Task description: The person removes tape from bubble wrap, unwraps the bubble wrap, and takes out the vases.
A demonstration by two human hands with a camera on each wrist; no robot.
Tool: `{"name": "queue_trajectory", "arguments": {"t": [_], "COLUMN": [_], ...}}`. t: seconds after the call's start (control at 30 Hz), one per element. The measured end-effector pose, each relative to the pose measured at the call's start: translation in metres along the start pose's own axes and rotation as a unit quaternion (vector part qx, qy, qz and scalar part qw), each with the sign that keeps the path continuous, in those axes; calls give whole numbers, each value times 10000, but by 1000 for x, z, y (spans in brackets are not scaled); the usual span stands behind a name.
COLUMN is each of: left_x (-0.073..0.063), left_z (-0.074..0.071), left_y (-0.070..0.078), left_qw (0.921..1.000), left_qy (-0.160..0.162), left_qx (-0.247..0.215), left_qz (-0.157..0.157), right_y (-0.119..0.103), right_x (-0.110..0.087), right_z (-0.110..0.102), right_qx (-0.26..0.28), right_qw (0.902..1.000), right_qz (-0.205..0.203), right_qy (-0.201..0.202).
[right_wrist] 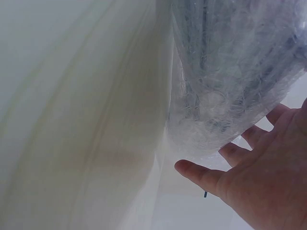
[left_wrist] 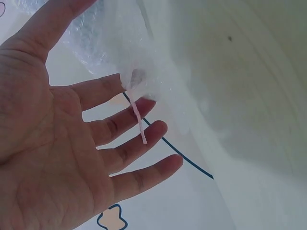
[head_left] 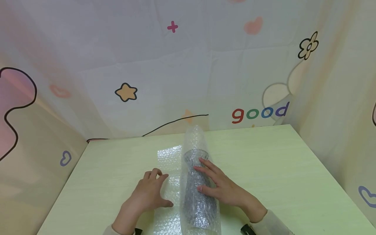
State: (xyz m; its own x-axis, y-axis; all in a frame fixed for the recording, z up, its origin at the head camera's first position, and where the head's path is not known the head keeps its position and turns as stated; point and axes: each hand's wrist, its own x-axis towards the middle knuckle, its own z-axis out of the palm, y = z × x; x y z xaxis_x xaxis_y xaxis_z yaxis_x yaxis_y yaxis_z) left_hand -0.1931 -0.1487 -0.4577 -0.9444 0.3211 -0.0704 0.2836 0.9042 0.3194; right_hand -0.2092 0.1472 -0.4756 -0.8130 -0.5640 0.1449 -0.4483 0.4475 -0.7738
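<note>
A grey-blue glass vase (head_left: 197,195) with a flared rim lies lengthwise on the table, rolled in clear bubble wrap (head_left: 195,137). A flat loose part of the wrap (head_left: 168,192) spreads to its left. My right hand (head_left: 223,186) rests on the vase's right side with its fingers spread. Over the loose sheet is my left hand (head_left: 149,192), thumb and fingers apart. In the left wrist view its index fingertip meets the wrap's edge (left_wrist: 139,57), where a thin pinkish strip (left_wrist: 138,117) hangs. The right wrist view shows the wrapped vase (right_wrist: 235,62) beside the right fingers (right_wrist: 201,177).
The pale green table (head_left: 279,182) extends to both sides. A printed curtain (head_left: 176,71) with stars, hearts and the word "good" hangs behind it. The wrap's far end reaches the table's back edge. Black straps (head_left: 247,229) show near the wrists.
</note>
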Motion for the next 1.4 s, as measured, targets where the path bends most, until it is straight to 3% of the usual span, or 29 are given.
{"name": "queue_trajectory", "arguments": {"t": [0.53, 0.77, 1.03, 1.4], "left_x": [0, 1, 2, 1], "left_z": [9, 12, 16, 19], "left_y": [11, 16, 17, 21], "left_qw": [9980, 9982, 9962, 9943], "left_qy": [-211, -430, -432, -450], "left_qx": [375, 165, 414, 650], "left_qz": [462, 391, 638, 712], "right_y": [0, 0, 1, -1], "right_x": [0, 0, 1, 0], "right_z": [1, 1, 2, 2], "right_qx": [-59, -42, -56, -77], "right_qw": [10000, 10000, 10000, 9999], "right_qz": [-8, -50, -73, -96], "right_qy": [24, 24, 34, 54]}}
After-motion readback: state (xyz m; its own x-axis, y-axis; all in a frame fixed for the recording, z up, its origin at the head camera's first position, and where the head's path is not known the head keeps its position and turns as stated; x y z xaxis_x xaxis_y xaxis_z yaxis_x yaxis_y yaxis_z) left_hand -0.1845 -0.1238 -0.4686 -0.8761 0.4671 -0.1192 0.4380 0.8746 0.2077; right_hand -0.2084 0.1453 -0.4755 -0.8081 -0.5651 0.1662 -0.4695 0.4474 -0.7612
